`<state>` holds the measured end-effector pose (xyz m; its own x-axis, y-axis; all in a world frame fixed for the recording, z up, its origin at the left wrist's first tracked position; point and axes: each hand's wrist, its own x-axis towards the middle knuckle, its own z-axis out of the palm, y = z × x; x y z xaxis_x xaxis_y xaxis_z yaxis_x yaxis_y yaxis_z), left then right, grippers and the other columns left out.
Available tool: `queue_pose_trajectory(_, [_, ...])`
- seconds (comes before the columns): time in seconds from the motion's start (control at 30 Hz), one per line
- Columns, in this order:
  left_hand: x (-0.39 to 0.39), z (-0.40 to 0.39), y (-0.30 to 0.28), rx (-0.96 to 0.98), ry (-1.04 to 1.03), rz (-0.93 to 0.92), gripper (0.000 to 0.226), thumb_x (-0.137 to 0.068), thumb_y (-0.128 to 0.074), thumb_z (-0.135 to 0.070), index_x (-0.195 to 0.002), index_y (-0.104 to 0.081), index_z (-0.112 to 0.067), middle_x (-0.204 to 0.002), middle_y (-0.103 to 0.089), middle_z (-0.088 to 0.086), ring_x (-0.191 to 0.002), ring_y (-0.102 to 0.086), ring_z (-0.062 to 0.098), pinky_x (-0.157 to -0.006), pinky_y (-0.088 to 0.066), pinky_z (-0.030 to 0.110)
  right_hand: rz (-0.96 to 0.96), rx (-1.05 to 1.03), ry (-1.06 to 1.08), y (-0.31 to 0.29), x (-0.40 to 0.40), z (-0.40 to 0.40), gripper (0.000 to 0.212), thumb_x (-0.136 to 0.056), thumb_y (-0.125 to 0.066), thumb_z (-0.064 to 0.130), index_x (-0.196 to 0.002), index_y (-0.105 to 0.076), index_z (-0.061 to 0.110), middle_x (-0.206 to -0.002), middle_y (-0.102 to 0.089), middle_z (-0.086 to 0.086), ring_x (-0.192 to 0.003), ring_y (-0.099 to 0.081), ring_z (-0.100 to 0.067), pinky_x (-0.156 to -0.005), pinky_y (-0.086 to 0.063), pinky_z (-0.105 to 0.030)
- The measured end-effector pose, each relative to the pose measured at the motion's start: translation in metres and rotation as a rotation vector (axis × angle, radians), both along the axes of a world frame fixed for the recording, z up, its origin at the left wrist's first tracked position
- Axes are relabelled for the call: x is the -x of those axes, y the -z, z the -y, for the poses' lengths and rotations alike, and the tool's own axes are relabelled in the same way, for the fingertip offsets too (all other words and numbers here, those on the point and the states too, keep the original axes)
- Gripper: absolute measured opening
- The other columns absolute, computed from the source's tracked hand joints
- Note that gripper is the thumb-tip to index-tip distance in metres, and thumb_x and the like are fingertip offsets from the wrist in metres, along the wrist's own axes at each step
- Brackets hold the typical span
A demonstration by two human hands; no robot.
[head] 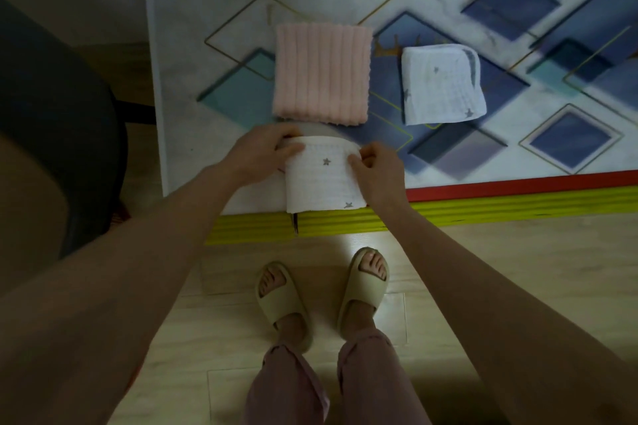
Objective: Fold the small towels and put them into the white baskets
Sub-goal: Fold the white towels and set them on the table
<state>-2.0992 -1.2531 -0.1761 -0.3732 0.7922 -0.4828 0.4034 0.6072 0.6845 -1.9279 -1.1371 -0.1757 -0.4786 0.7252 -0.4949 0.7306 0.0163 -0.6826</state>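
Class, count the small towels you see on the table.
3: a pink ribbed towel at the middle, a white star towel to its right, and another star towel held at the near edge. No baskets visible.

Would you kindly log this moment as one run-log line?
step: folding | both hands grip star towel at table edge | pink towel, white towel behind

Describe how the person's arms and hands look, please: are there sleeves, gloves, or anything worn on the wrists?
Both arms are bare up to the picture's edge; no sleeve shows. The left hand and the right hand wear no gloves, and I see no watch, bracelet or ring, though the light is dim. Lower down, the person wears pinkish trousers and beige slide sandals.
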Motion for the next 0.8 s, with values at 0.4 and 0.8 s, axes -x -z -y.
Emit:
queue_pose_trajectory(0.4, [-0.012, -0.005, 0.015, -0.103, -0.093, -0.441, 0.020, -0.093, -0.058, -0.034, -0.093, -0.064, -0.015, -0.098, -0.059, -0.005, -0.085, -0.049, 0.008, -0.066, -0.033, 0.027, 0.106, -0.370, -0.153, 0.012, -0.008, 0.009, 0.013, -0.094, -0.054, 0.017, -0.097, -0.053, 0.004, -0.095, -0.056, -0.014, -0.090, -0.051, -0.028, -0.071, -0.033, -0.032])
queue_pose_trajectory(0.8, [-0.043, 0.057, 0.011, -0.360, 0.188, -0.494, 0.031, -0.081, -0.069, -0.036, -0.097, -0.063, -0.010, -0.117, -0.061, 0.009, -0.113, -0.051, 0.024, -0.094, -0.040, 0.036, 0.062, -0.734, -0.930, 0.045, -0.018, 0.013, 0.057, -0.104, -0.029, 0.037, -0.152, -0.020, 0.007, -0.159, -0.016, -0.012, -0.148, -0.011, -0.024, -0.121, -0.011, -0.041])
